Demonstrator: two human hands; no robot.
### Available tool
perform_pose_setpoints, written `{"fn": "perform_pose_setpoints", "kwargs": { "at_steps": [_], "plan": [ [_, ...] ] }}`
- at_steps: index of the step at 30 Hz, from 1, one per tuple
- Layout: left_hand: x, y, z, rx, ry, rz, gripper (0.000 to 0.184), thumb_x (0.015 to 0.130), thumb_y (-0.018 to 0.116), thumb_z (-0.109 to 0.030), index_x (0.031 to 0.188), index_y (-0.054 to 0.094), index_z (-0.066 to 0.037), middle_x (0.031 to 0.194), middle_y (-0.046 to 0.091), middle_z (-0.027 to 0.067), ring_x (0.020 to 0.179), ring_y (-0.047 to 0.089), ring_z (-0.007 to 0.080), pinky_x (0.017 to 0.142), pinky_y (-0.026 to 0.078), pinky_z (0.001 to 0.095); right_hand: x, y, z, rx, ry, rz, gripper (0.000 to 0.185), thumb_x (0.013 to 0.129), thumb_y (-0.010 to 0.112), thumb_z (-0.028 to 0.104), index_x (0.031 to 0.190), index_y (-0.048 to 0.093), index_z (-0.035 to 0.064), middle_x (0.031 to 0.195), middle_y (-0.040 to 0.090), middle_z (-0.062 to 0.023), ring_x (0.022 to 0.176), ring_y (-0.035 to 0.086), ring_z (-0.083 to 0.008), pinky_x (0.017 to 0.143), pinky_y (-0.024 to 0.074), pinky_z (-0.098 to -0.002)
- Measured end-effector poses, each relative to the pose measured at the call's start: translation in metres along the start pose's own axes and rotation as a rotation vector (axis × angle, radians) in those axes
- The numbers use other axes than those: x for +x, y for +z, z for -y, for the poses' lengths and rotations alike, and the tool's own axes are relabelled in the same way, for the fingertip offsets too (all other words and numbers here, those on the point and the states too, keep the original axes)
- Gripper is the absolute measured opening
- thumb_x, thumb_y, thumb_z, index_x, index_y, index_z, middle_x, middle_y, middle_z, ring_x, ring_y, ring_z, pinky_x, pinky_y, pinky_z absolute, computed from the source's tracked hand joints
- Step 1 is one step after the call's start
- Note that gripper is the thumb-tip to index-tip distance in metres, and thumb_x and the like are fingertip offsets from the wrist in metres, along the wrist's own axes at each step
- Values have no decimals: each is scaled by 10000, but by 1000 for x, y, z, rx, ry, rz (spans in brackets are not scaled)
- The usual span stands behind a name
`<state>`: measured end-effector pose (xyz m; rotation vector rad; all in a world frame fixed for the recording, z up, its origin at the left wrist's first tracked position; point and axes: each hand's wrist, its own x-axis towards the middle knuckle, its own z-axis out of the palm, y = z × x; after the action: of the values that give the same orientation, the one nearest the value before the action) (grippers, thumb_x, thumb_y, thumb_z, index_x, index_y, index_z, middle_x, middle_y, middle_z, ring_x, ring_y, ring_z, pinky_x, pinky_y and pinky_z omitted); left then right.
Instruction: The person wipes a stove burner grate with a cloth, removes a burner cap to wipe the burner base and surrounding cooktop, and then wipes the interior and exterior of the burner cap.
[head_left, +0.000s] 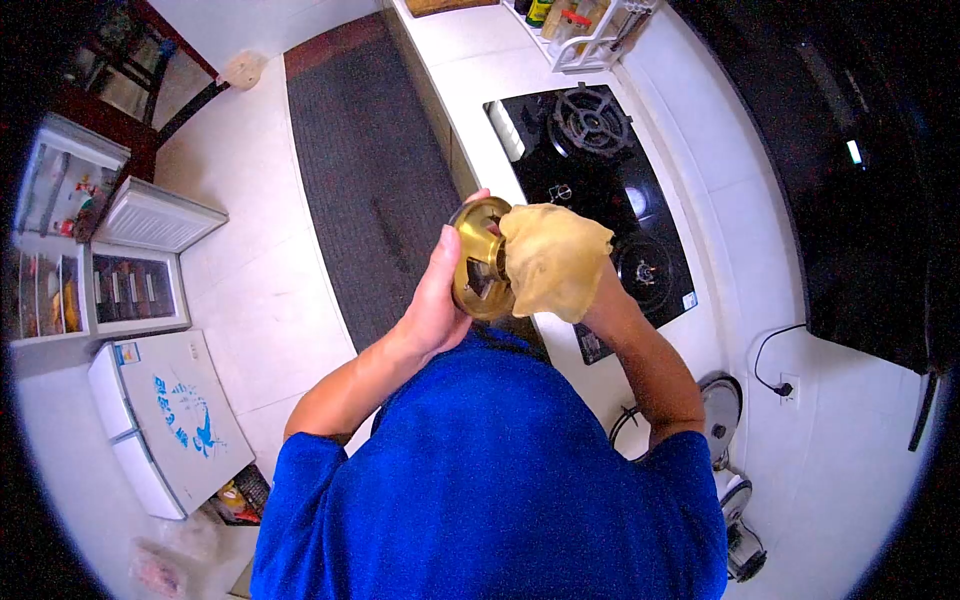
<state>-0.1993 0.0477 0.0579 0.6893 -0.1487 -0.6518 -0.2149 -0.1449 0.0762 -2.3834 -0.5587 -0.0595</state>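
Observation:
In front of my chest, my left hand (440, 290) is wrapped round the rim of a round brass-coloured metal part (482, 258) with openings in it. A yellowish cloth (556, 262) covers my right hand, whose fingers are hidden beneath it; only the wrist and forearm show. The cloth touches the right side of the metal part, which is tilted on its edge between the two hands.
A black glass hob (560, 185) with a pan support (592, 120) lies on the white counter (465, 75). Bottles stand in a white rack (580, 65) behind it. Left are a dark floor mat (365, 170), an open fridge (160, 218) and a white chest (190, 400).

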Motion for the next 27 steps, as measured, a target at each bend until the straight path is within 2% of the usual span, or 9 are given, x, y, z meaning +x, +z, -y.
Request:
{"fn": "perform_pose_setpoints", "kwargs": {
  "at_steps": [3,8,10,12,15,16,18,21,27],
  "plan": [
    [-2,1,4,274,-20,-95,689,1029,283,-603,1564,223,-172,1497,423,167,1371,442,324,1129,387,485,-4,14,-17,-69,-218,-173,459,753,703,271,1159,618,74,1083,631,-120,1021,615,-327,917,492,-418],
    [1,14,-4,135,-50,-133,668,1029,293,-598,1539,287,-166,1476,454,157,1316,500,331,1062,456,517,14,-17,3,-289,-300,29,456,667,736,271,1045,632,40,982,637,-173,864,656,-355,757,546,-446],
    [-1,7,-14,-25,-311,22,695,1005,310,-639,1510,351,-163,1455,481,164,1273,539,349,1005,488,566,11,-26,13,-278,-225,36,433,674,729,269,1031,636,41,974,633,-171,882,652,-362,732,550,-448],
    [1,1,-26,-116,-598,-9,749,972,321,-694,1488,400,-158,1429,511,182,1241,561,368,965,499,606,12,-24,11,-484,-370,129,433,673,736,260,1033,631,43,1009,639,-176,901,642,-384,719,551,-454],
    [2,9,-32,-138,-667,19,754,967,332,-695,1491,401,-156,1423,513,202,1240,557,389,1009,481,576,17,-31,24,-414,-142,289,447,677,747,265,1062,638,67,1084,648,-160,984,636,-367,799,541,-456],
    [1,21,-29,-51,-474,-40,775,969,364,-683,1481,399,-101,1402,516,202,1248,544,352,1037,461,511,12,-22,14,-414,-135,288,447,677,747,265,1062,638,67,1084,648,-160,984,636,-367,799,541,-456],
    [3,31,-18,34,-269,-91,800,970,397,-670,1471,398,-47,1382,518,203,1255,530,314,1064,441,447,2,-2,-17,19,-334,-229,465,668,770,290,1075,653,98,1138,652,-126,1058,623,-342,908,507,-458],
    [3,11,-5,713,331,-45,952,932,449,-709,1532,218,-8,1426,406,163,1339,393,260,1131,297,382,-3,7,-9,22,-282,-266,440,663,784,308,1043,672,118,1124,653,-101,1083,613,-336,961,476,-444],
    [9,2,15,702,437,-48,901,964,417,-673,1538,199,-12,1425,405,155,1333,394,244,1139,281,367,3,-6,6,108,-172,-211,383,657,757,285,963,651,81,1024,654,-132,997,628,-358,908,485,-464]
  ]
}}
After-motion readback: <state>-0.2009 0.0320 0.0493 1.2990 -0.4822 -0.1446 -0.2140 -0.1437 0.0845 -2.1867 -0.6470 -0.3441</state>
